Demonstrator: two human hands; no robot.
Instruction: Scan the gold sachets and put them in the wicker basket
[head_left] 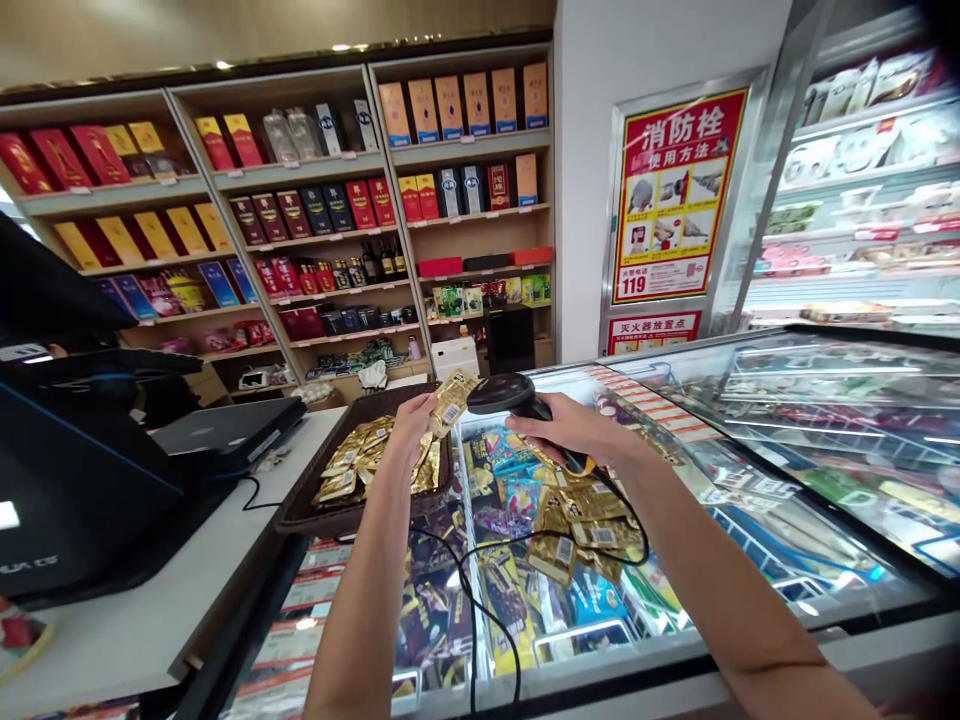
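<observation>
My left hand (414, 424) pinches a small gold foil packet (454, 402), its printed barcode facing me. In my right hand (562, 425) is a black barcode scanner (502, 392), its head right beside the packet. A dark woven basket (298, 510) with many gold packets (356, 462) stands to the left, under my left hand. Below my right hand, more gold packets (592, 525) lie in a loose pile on the glass top of a freezer (517, 655). The scanner's black cable (469, 590) loops across the glass.
Colourful packaged goods show through the freezer glass. At left, a black checkout machine (67, 470) and a dark flat box (232, 435) stand on a white counter (142, 610). Shelves of boxed goods (322, 210) line the back wall, beside a red poster (679, 190). A lit display fridge (870, 170) is at right.
</observation>
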